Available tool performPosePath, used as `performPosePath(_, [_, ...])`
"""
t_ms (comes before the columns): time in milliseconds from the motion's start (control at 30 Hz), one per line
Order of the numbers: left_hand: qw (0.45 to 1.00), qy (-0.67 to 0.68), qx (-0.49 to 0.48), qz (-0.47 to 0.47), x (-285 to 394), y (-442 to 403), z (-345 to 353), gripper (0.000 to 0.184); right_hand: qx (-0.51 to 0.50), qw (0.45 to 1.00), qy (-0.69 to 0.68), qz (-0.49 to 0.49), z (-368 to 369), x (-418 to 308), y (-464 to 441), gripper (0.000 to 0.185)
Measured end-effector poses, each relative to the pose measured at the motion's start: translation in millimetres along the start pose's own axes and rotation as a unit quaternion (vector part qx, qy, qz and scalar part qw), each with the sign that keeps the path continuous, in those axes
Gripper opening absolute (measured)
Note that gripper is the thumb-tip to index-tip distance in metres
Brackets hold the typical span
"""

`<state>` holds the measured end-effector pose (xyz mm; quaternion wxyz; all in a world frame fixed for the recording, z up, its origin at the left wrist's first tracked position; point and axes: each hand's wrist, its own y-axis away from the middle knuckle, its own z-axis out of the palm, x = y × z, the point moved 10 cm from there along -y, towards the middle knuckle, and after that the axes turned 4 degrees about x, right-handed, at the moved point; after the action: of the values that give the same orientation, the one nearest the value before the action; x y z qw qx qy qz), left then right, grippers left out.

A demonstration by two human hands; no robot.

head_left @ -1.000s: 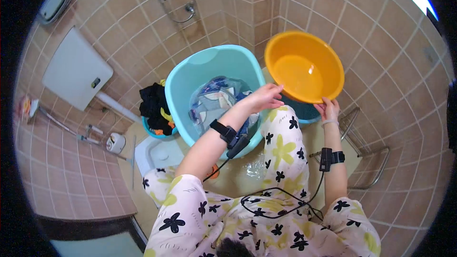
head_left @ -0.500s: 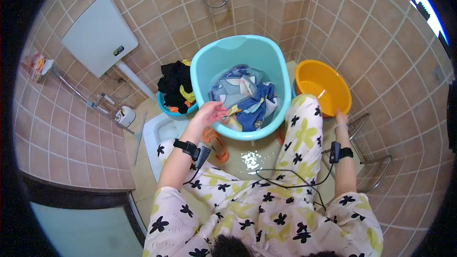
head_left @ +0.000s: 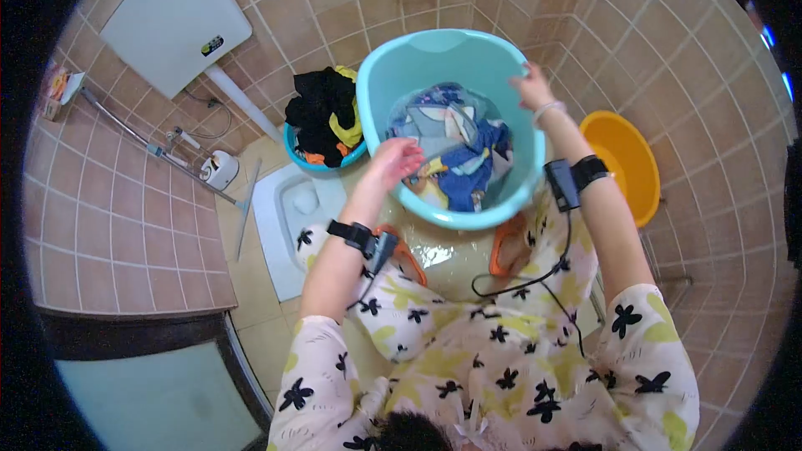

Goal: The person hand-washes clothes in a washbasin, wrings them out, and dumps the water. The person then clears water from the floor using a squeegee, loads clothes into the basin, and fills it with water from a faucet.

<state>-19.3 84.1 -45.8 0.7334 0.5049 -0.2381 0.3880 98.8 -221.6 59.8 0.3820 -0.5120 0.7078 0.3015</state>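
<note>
right grip (head_left: 530, 89) by blue tub (head_left: 468, 219), forearm (head_left: 616, 238) partly hiding yellow basin (head_left: 632, 167)

Head-worn cam | fwd + steep dn | wide view, dk rounded edges | nr/btm: white flower-print cloth sleeves (head_left: 313, 380) | mid: rounded light-blue plastic tub (head_left: 443, 58) | far/top: beige square-tiled wall (head_left: 317, 8)

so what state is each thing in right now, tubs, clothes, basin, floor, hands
big blue tub: upright, partly filled
clothes in the big tub: soaking, bunched up
small blue tub: heaped full
dark clothes: piled above the rim, wet or dry unclear
orange basin: no clothes visible inside, partly hidden
floor: wet, shiny
left hand: open, holding nothing
right hand: by the big tub's rim, grip unclear
</note>
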Motion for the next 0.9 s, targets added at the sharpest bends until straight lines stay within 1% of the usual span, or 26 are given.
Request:
performPosePath(100, [0.997,0.082,0.011,-0.007,-8,-51,10,0.023,-0.104,0.979,0.178,0.007,123,23,-25,0.07])
performPosePath(133, [0.993,0.112,0.024,-0.019,-11,-65,11,0.023,-0.113,0.957,0.26,-0.067,164,32,-39,0.077])
performPosePath(167, [0.99,0.133,0.041,-0.032,-14,-78,9,0.022,-0.172,0.952,0.251,-0.034,203,47,-45,0.088])
performPosePath(200, [0.983,0.165,0.052,-0.054,-19,-90,8,0.021,-0.227,0.925,0.304,-0.037,240,59,-54,0.093])
performPosePath(233, [0.976,0.205,0.049,-0.052,-24,-103,7,0.019,-0.289,0.884,0.363,-0.055,262,51,-49,0.103])
performPosePath(267, [0.954,0.277,0.065,-0.093,-38,-118,1,0.019,-0.294,0.881,0.368,-0.05,279,46,-61,0.103])
performPosePath(300, [0.924,0.349,0.082,-0.133,-52,-134,-2,0.019,-0.334,0.815,0.454,-0.135,308,40,-69,0.109])
performPosePath(333, [0.934,0.34,0.063,-0.093,-39,-139,3,0.018,-0.376,0.729,0.53,-0.218,337,43,-75,0.115])
performPosePath(367, [0.94,0.332,0.048,-0.055,-19,-136,12,0.017,-0.393,0.719,0.533,-0.214,354,50,-90,0.115])
performPosePath(400, [0.935,0.344,0.058,-0.065,-12,-135,19,0.017,-0.435,0.677,0.557,-0.206,370,63,-99,0.113])
performPosePath(433, [0.96,0.258,0.056,-0.089,-5,-135,24,0.017,-0.475,0.635,0.576,-0.2,386,79,-107,0.111])
performPosePath(467, [0.978,0.168,0.05,-0.117,-5,-141,24,0.016,-0.491,0.629,0.571,-0.195,397,91,-119,0.111])
performPosePath(500, [0.974,0.174,0.058,-0.132,-14,-148,20,0.016,-0.537,0.627,0.547,-0.139,398,114,-124,0.112])
performPosePath(533, [0.962,0.194,0.105,-0.16,-29,-153,10,0.017,-0.58,0.619,0.523,-0.082,396,128,-122,0.112])
performPosePath(567, [0.948,0.212,0.15,-0.186,-42,-155,2,0.018,-0.585,0.618,0.522,-0.053,393,135,-123,0.111])
performPosePath(600, [0.944,0.219,0.154,-0.194,-44,-159,3,0.018,-0.594,0.609,0.523,-0.05,392,147,-122,0.111])
performPosePath(633, [0.946,0.211,0.146,-0.198,-45,-160,3,0.019,-0.536,0.667,0.5,-0.135,396,133,-129,0.105])
performPosePath(733, [0.941,0.211,0.151,-0.22,-60,-149,-8,0.02,-0.582,0.603,0.513,-0.184,368,128,-99,0.082])
performPosePath(767, [0.937,0.214,0.154,-0.228,-67,-144,-11,0.021,-0.58,0.628,0.51,-0.093,352,193,-98,0.075])
performPosePath(800, [0.935,0.218,0.155,-0.235,-73,-139,-13,0.021,-0.569,0.656,0.495,-0.029,326,199,-88,0.071])
performPosePath(833, [0.943,0.191,0.176,-0.208,-74,-135,-19,0.021,-0.552,0.682,0.479,0.033,300,186,-77,0.066])
performPosePath(867, [0.949,0.163,0.198,-0.182,-72,-128,-25,0.021,-0.531,0.713,0.453,0.068,268,167,-66,0.063])
performPosePath(900, [0.951,0.163,0.191,-0.181,-69,-122,-22,0.021,-0.557,0.693,0.452,0.073,254,156,-44,0.061])
